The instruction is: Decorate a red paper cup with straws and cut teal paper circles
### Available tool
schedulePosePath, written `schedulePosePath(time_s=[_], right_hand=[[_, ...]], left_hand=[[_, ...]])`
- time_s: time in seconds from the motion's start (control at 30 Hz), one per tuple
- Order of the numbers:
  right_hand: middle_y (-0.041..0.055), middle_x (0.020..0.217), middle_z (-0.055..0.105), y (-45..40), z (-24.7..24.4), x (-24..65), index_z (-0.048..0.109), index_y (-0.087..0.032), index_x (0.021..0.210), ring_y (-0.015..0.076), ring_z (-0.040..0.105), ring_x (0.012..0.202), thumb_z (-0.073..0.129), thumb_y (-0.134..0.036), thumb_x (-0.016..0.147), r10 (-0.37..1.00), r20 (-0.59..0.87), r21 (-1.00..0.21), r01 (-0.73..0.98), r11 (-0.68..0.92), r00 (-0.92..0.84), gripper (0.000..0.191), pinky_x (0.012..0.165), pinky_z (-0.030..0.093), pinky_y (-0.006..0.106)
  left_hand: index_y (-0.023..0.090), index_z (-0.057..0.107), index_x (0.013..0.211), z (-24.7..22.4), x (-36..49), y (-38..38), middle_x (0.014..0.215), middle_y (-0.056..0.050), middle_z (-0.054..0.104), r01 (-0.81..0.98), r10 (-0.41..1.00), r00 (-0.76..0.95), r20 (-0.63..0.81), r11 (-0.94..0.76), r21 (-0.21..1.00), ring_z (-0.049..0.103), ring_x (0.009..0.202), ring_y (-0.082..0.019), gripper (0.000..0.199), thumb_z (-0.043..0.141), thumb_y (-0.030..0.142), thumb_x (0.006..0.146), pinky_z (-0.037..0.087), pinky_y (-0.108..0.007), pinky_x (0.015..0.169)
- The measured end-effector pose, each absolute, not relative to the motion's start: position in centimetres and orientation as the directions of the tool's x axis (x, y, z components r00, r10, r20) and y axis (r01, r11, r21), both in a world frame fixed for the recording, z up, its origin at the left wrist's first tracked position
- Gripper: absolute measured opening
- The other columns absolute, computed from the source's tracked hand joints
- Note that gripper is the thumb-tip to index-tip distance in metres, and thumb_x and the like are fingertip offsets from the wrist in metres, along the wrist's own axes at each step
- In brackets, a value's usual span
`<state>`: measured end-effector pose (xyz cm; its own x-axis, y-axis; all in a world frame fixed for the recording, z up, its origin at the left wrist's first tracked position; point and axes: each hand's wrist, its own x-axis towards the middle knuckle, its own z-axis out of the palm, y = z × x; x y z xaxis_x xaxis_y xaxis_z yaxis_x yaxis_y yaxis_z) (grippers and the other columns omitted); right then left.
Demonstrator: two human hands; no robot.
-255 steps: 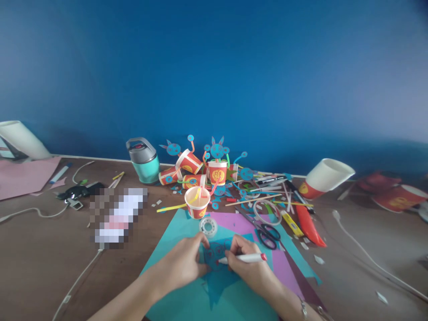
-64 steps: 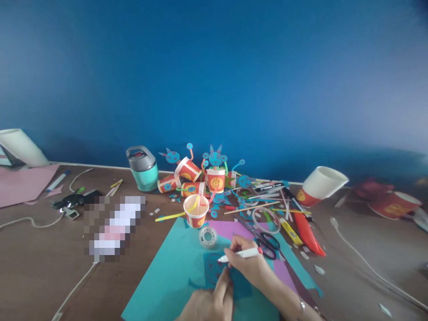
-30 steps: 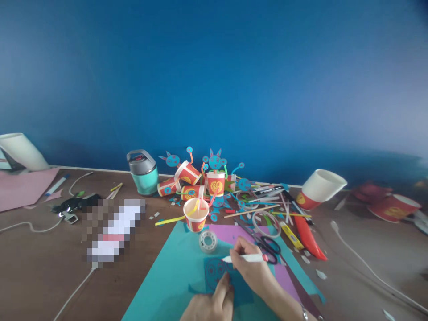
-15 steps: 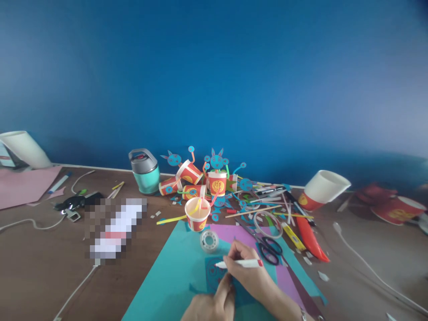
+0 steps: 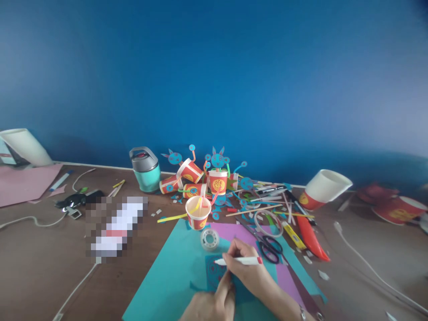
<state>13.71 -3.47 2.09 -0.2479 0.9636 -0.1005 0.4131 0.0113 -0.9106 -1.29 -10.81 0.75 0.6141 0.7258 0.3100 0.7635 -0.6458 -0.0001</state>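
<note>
A white felt-tip marker [image 5: 245,261] with a red end is pinched in my right hand [image 5: 247,272]. Its tip touches a small blue paper piece [image 5: 211,285] that bears reddish round face-like drawings. My left hand [image 5: 212,305] holds this piece down, one finger stretched onto its lower right and the others curled. Beneath both hands lies a large turquoise sheet [image 5: 167,267], with a purple sheet [image 5: 285,285] showing at the right. A clear tape roll [image 5: 210,240] rests just beyond the blue piece. Dark-handled scissors [image 5: 270,248] lie beyond my right hand.
Behind the sheets stands a paper cup [image 5: 198,220] with straws, near several decorated cups [image 5: 218,182]. A turquoise flask [image 5: 147,176] is at the back left, a white-and-red cup stack [image 5: 324,189] at the right. A yellow cutter [image 5: 294,236] and a red pointed object [image 5: 310,238] lie among scraps.
The marker tip has shifted very slightly on the blue piece. Both hands otherwise keep their places, and the camera view has tilted a little.
</note>
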Motion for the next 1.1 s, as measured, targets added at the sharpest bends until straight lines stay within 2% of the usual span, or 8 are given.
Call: schedulePosePath(time_s=[0.17,0.6,0.73,0.87,0.97,1.1], right_hand=[[-0.0048,0.056,0.050,-3.6,2.8,13.4,0.047,-0.021,0.064,0.0117,0.045,0.054,0.058,-0.031,0.074,0.953,-0.130,-0.908,0.420,-0.004,-0.273,0.018,0.049,0.033,0.022],[-0.0043,0.057,0.056,-3.7,2.7,13.5,0.052,-0.021,0.066,0.0119,0.050,0.054,0.064,-0.030,0.076,0.946,-0.127,-0.929,0.369,-0.008,-0.298,0.018,0.050,0.036,0.022],[-0.0021,0.055,0.058,-3.3,3.3,13.7,0.049,-0.022,0.064,0.0128,0.049,0.052,0.063,-0.046,0.077,0.976,-0.113,-0.978,0.192,-0.077,-0.187,0.031,0.050,0.036,0.024],[-0.0020,0.052,0.053,-3.1,3.7,14.2,0.043,-0.024,0.062,0.0128,0.044,0.047,0.061,-0.060,0.074,0.981,-0.190,-0.982,0.010,-0.190,-0.029,0.042,0.045,0.033,0.025],[-0.0028,0.050,0.048,-3.1,3.9,14.8,0.041,-0.025,0.062,0.0134,0.042,0.046,0.059,-0.060,0.074,0.984,-0.175,-0.984,-0.026,-0.175,0.028,0.041,0.044,0.033,0.025],[-0.0038,0.050,0.043,-3.2,4.3,15.5,0.040,-0.026,0.061,0.0136,0.039,0.046,0.056,-0.059,0.078,0.992,-0.117,-0.993,0.013,-0.117,0.052,0.041,0.044,0.032,0.025]], left_hand=[[0.013,0.066,0.114,-0.2,-1.3,-10.8,0.120,-0.014,0.070,0.764,0.748,0.618,0.244,-0.644,0.038,0.067,0.043,-0.012,0.028,0.057,0.016,0.087,0.054,-0.017,0.037],[0.014,0.065,0.115,-0.7,-1.3,-10.9,0.115,-0.015,0.071,0.767,0.753,0.612,0.242,-0.639,0.051,0.067,0.044,-0.012,0.028,0.054,0.016,0.089,0.054,-0.017,0.039],[0.014,0.065,0.115,-0.7,-1.4,-10.8,0.119,-0.014,0.070,0.757,0.736,0.628,0.252,-0.653,0.021,0.067,0.045,-0.012,0.029,0.056,0.016,0.088,0.055,-0.019,0.040],[0.014,0.064,0.117,-0.5,-1.6,-10.7,0.123,-0.012,0.069,0.745,0.729,0.642,0.239,-0.666,0.029,0.068,0.046,-0.013,0.032,0.060,0.017,0.086,0.056,-0.020,0.040],[0.015,0.063,0.119,-0.2,-1.7,-10.7,0.125,-0.012,0.068,0.739,0.722,0.649,0.239,-0.673,0.024,0.068,0.045,-0.012,0.033,0.059,0.016,0.086,0.055,-0.020,0.039],[0.017,0.063,0.119,0.6,-1.8,-10.9,0.125,-0.010,0.068,0.724,0.699,0.667,0.258,-0.690,0.001,0.066,0.042,-0.010,0.034,0.056,0.013,0.087,0.053,-0.019,0.037]])
